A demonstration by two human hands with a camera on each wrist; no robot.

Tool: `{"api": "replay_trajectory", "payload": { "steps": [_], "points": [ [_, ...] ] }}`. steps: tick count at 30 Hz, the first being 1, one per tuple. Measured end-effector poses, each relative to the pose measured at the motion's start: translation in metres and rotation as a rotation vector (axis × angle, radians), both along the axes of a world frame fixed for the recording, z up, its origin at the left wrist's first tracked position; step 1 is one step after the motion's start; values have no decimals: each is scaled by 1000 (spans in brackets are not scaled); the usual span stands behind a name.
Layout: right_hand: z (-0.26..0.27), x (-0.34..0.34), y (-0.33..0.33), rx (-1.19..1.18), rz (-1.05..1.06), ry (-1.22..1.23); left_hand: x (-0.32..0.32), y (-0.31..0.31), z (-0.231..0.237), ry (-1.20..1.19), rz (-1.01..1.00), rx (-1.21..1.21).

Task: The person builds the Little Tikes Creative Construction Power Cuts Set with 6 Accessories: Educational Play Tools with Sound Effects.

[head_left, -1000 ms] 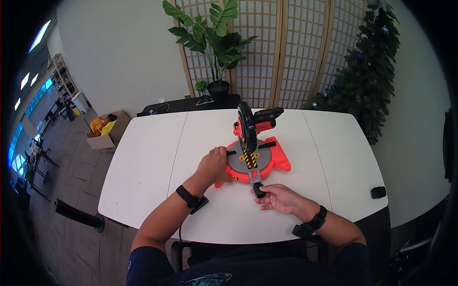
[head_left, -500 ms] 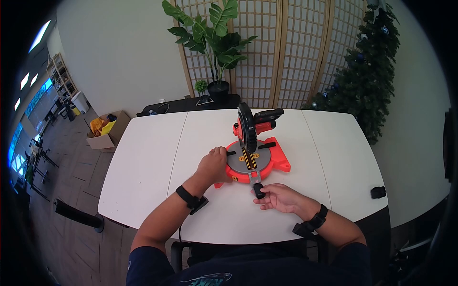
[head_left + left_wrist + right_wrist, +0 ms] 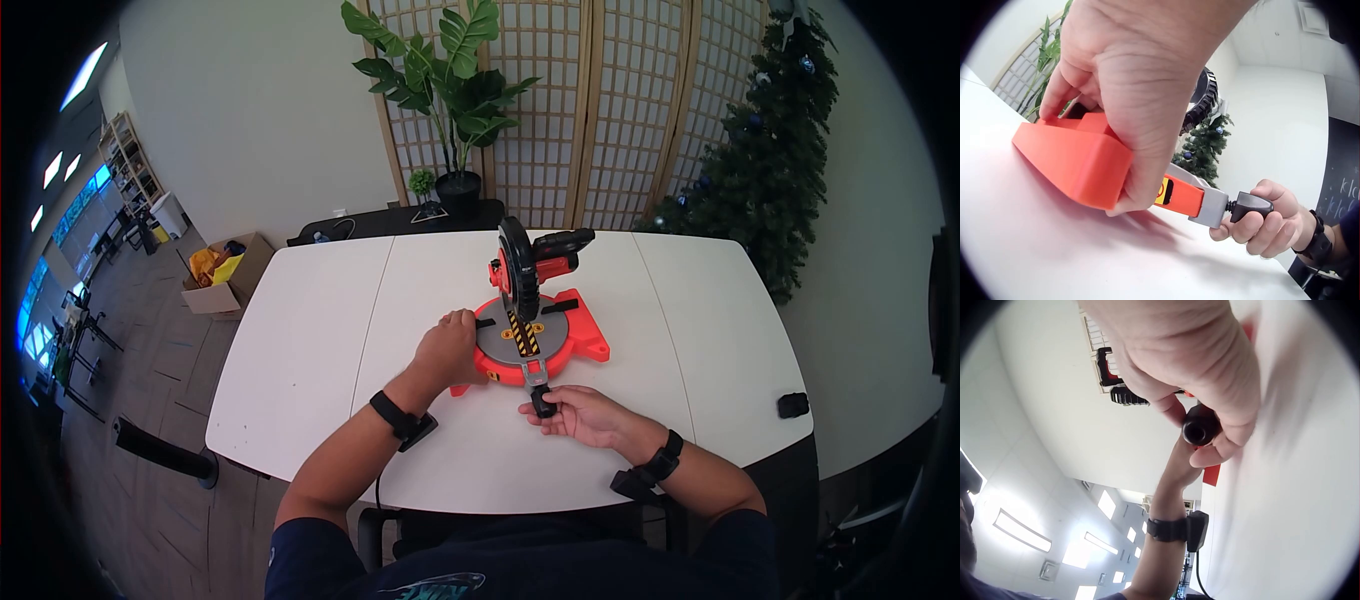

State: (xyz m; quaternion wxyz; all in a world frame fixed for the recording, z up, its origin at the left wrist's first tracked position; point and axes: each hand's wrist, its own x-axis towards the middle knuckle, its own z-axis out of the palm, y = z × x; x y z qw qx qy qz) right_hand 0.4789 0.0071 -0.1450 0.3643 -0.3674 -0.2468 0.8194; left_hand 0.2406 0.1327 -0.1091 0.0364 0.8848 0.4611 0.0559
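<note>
A red toy miter saw (image 3: 590, 336) with a grey round plate stands on the white table, its black blade part (image 3: 518, 268) raised. My left hand (image 3: 446, 348) grips the left side of the red base; in the left wrist view that hand (image 3: 1135, 81) wraps over the base's red end (image 3: 1079, 162). At the front, my right hand (image 3: 585, 414) pinches the black knob (image 3: 542, 402) between thumb and fingers. The right wrist view shows the knob's round end (image 3: 1197, 430) within the curled fingers of that hand (image 3: 1191, 362).
The white table (image 3: 300, 350) surrounds the saw. A small black object (image 3: 792, 404) lies near its right edge. Behind are a potted plant (image 3: 458, 188) and a lattice screen (image 3: 540, 130). A cardboard box (image 3: 212, 298) stands left, a decorated tree (image 3: 740, 180) right.
The fingers of my right hand have shifted slightly left around the black knob. My left hand and the saw look unmoved.
</note>
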Motion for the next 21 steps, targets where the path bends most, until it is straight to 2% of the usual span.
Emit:
{"api": "replay_trajectory", "payload": {
  "steps": [4, 10, 16, 21],
  "points": [
    [1, 0, -2, -18, -54, -37, 0, 0, 0, -7, -7, 7],
    [-4, 8, 2, -36, 12, 79, 2, -4, 5, 13, 43, -30],
    [-3, -5, -6, 49, -95, -77, 1, 0, 1, -9, 19, -14],
    [2, 2, -2, -21, -26, 73, 2, -1, 6, 25, 29, -71]
  ]
}}
